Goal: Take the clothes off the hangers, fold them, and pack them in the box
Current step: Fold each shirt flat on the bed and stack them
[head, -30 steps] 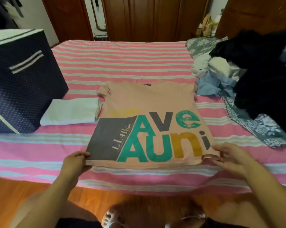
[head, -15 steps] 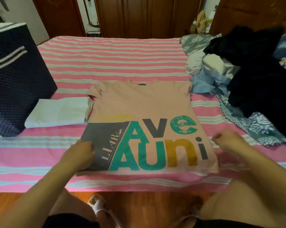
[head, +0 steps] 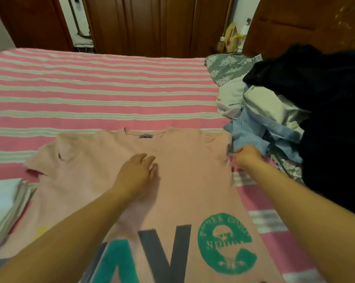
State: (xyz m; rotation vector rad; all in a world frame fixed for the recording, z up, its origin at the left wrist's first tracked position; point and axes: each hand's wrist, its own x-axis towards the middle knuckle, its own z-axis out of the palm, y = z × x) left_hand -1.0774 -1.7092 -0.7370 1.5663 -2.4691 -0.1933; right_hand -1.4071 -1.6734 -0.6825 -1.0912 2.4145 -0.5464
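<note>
A pink T-shirt [head: 184, 160] with large green and grey letters lies flat, front up, on the striped bed, its collar away from me. My left hand [head: 137, 173] rests flat on the shirt's chest with fingers straight. My right hand [head: 247, 155] is at the shirt's right sleeve edge, fingers curled and pinching the fabric there. A folded white garment [head: 3, 203] lies at the left edge, beside the shirt. The box is out of view.
A pile of unfolded clothes [head: 274, 111], pale blue, white and black, sits on the right side of the bed over a grey floral cloth [head: 225, 67]. The pink-and-white striped bedcover [head: 91, 88] stretches beyond the shirt. Dark wooden wardrobe doors [head: 156, 23] stand behind the bed.
I have leaned in over the bed. Both hands moved from the shirt's hem up to its top: the left onto the chest, the right to the right sleeve. The box left the view.
</note>
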